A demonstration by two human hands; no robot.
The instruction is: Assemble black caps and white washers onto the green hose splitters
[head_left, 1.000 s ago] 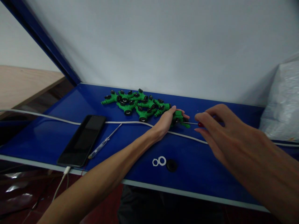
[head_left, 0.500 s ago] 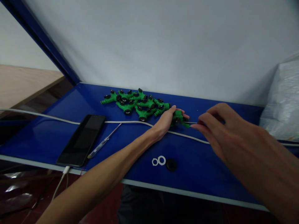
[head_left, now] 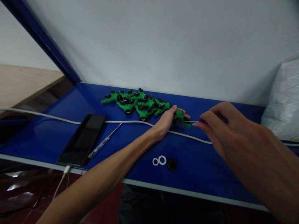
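Left hand [head_left: 166, 120]: fingers curled around one green hose splitter [head_left: 179, 114] with black fittings, held just right of the group; the fingertips show beyond it. Whether the splitter touches the counter [head_left: 201, 174], cannot tell.

Right hand [head_left: 224, 127]: thumb and fingers pinched on the handle of a thin metal tool [head_left: 193, 121], mostly hidden. Shaft roughly level, reaching to the held splitter; tip not distinguishable.

Green splitters [head_left: 145, 113]: a cluster, black-capped, lying close together toward the back of the blue counter, left of the held one.

White cable [head_left: 126, 122]: running across the counter, beneath the left wrist.

Phone [head_left: 81, 140]: black, dark screen, lying near the front edge at left, white plug [head_left: 67, 169] at its near end.

Screwdriver [head_left: 104, 142]: clear handle, lying just right of the phone.

White rings [head_left: 165, 160]: two, side by side, near the front edge.

Black ring [head_left: 172, 168]: just right of these.

Plastic bag [head_left: 282, 105]: translucent, at far right.
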